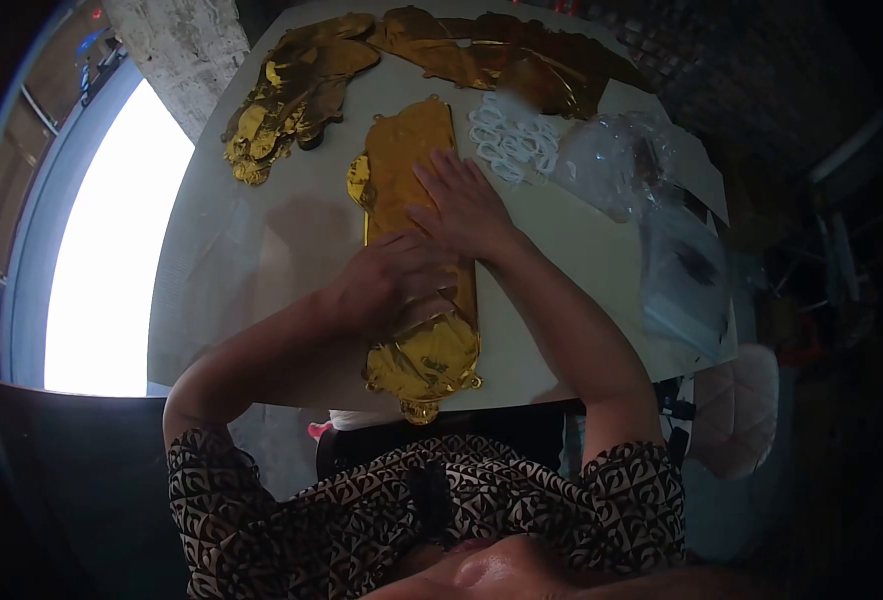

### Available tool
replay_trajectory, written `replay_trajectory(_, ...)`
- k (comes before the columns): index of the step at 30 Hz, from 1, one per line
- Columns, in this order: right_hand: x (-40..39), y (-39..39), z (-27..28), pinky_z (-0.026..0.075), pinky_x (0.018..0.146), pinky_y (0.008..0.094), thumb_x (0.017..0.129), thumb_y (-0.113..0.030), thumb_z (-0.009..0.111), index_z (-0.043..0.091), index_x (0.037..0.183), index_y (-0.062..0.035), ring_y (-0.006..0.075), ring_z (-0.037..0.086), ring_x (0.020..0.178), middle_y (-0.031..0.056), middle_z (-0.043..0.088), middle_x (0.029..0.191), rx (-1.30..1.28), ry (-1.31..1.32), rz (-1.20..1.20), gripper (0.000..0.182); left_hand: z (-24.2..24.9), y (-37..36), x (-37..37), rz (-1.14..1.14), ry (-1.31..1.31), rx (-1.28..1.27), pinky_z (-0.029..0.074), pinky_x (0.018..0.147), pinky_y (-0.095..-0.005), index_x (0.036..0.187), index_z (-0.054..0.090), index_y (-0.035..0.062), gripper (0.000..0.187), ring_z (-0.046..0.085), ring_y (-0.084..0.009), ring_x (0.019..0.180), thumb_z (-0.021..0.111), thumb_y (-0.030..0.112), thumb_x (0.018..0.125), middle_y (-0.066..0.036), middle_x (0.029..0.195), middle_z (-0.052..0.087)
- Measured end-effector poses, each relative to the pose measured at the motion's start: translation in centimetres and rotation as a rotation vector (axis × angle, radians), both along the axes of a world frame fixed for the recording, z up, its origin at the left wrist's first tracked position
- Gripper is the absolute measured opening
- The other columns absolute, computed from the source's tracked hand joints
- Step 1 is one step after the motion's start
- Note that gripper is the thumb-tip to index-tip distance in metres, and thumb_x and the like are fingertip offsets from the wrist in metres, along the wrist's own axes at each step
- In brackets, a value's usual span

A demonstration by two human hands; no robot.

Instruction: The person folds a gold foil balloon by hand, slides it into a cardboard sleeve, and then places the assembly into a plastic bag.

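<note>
A flat, uninflated gold foil balloon (410,150) lies lengthwise before me, with small tabs along its edge. Its near end is crumpled and reaches the table's front edge. My right hand (467,208) rests flat on the upper half of the foil, fingers spread. Just below it, my left hand (390,282) lies across the middle of the balloon with bent fingers closed on the foil. Its fingertips are partly hidden, and both hands cover part of the balloon's middle.
More gold foil balloons lie in a heap (297,85) at the far left and a dark row (452,50) along the back. White cord loops (512,140) sit right of my hand, beside clear plastic bags (612,165). A padded chair (737,410) stands at the right.
</note>
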State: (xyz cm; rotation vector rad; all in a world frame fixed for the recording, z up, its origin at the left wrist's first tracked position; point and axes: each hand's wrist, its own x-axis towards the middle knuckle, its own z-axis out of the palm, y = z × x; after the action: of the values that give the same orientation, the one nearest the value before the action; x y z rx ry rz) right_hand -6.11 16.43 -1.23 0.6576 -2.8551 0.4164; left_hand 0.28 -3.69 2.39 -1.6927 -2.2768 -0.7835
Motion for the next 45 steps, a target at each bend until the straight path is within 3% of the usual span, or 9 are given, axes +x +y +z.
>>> replay_trajectory(6, 0.1, -0.1, 0.0, 0.01, 0.123, 0.046, 0.099, -0.058, 0.04, 0.037, 0.152, -0.0082, 0.0338, 0.018, 0.151, 0.0207, 0.025, 0.16, 0.006, 0.004, 0.012, 0.072, 0.9, 1.5, 0.6, -0.212, 0.052, -0.117, 0.036, 0.113, -0.0482, 0.121, 0.067, 0.0069, 0.044, 0.053, -0.0283, 0.129, 0.074, 0.029, 0.084, -0.014, 0.133, 0.059)
replay_trajectory(11, 0.0, 0.1, -0.2, 0.012, 0.122, 0.0476, 0.099, -0.056, 0.041, 0.038, 0.15, -0.0076, 0.0353, 0.019, 0.15, 0.0215, 0.027, 0.159, -0.043, 0.003, 0.018, 0.071, -0.6, 0.8, 0.4, -0.207, 0.056, -0.131, 0.037, 0.113, -0.0477, 0.119, 0.067, 0.007, 0.042, 0.054, -0.0282, 0.127, 0.072, 0.031, 0.085, -0.012, 0.132, 0.06)
replay_trajectory(22, 2.9, 3.1, 4.1, 0.015, 0.121, 0.0496, 0.101, -0.03, 0.047, 0.044, 0.145, -0.0037, 0.0387, 0.025, 0.148, 0.0234, 0.032, 0.156, -0.32, -0.069, 0.174, 0.051, -1.4, 0.6, 0.9, -0.183, 0.061, 0.003, 0.045, 0.102, -0.0431, 0.115, 0.067, 0.0049, 0.037, 0.058, -0.0294, 0.116, 0.07, 0.029, 0.088, -0.013, 0.124, 0.061)
replay_trajectory(28, 12.4, 4.3, 4.3, 0.017, 0.121, 0.0492, 0.1, -0.027, 0.052, 0.039, 0.147, 0.0004, 0.0359, 0.028, 0.147, 0.0224, 0.035, 0.155, 0.04, -0.126, 0.154, 0.056, -1.8, 0.7, 0.8, -0.177, 0.096, 0.094, 0.048, 0.097, -0.041, 0.114, 0.068, 0.0045, 0.037, 0.06, -0.0289, 0.111, 0.073, 0.027, 0.085, -0.012, 0.119, 0.062)
replay_trajectory(34, 14.1, 3.3, 3.0, 0.015, 0.123, 0.0469, 0.1, -0.032, 0.053, 0.032, 0.149, 0.0037, 0.0337, 0.026, 0.148, 0.0215, 0.034, 0.155, 0.083, -0.135, 0.154, 0.065, -1.5, 0.6, 1.0, -0.176, 0.087, 0.091, 0.048, 0.093, -0.0413, 0.106, 0.069, 0.0041, 0.03, 0.062, -0.0278, 0.105, 0.073, 0.024, 0.084, -0.011, 0.113, 0.064)
replay_trajectory(37, 14.1, 3.4, 2.6, 0.014, 0.123, 0.0468, 0.099, -0.032, 0.053, 0.031, 0.15, 0.0027, 0.0334, 0.024, 0.149, 0.0213, 0.033, 0.156, 0.032, -0.137, 0.162, 0.065, -1.6, 0.2, 0.8, -0.178, 0.027, 0.044, 0.047, 0.101, -0.0443, 0.112, 0.069, 0.0041, 0.033, 0.06, -0.0312, 0.115, 0.073, 0.023, 0.085, -0.015, 0.124, 0.063)
replay_trajectory(40, 14.2, 3.4, 2.9, 0.013, 0.123, 0.047, 0.1, -0.034, 0.052, 0.031, 0.151, 0.0016, 0.0334, 0.024, 0.149, 0.0209, 0.033, 0.156, 0.045, -0.16, 0.158, 0.066, -0.7, 0.5, 0.1, -0.16, -0.205, 0.075, 0.048, 0.099, -0.0437, 0.108, 0.069, 0.0036, 0.028, 0.061, -0.0314, 0.115, 0.072, 0.02, 0.087, -0.016, 0.123, 0.064)
replay_trajectory(43, 14.2, 3.1, 3.3, 0.013, 0.123, 0.0471, 0.1, -0.037, 0.051, 0.032, 0.15, 0.0007, 0.0335, 0.024, 0.149, 0.0207, 0.034, 0.156, 0.102, -0.16, 0.162, 0.066, 0.6, 1.7, -2.9, 0.049, -0.272, -0.034, 0.045, 0.103, -0.0436, 0.113, 0.066, 0.0032, 0.03, 0.057, -0.0309, 0.121, 0.068, 0.024, 0.091, -0.016, 0.129, 0.06)
replay_trajectory(45, 14.2, 3.1, 3.0, 0.013, 0.123, 0.0471, 0.1, -0.038, 0.05, 0.033, 0.15, 0.0007, 0.0336, 0.024, 0.149, 0.0206, 0.034, 0.156, 0.097, -0.145, 0.165, 0.065, -0.1, 2.8, -5.3, 0.117, 0.134, -0.062, 0.039, 0.108, -0.0452, 0.12, 0.061, 0.0028, 0.035, 0.05, -0.0298, 0.129, 0.061, 0.028, 0.095, -0.015, 0.136, 0.055)
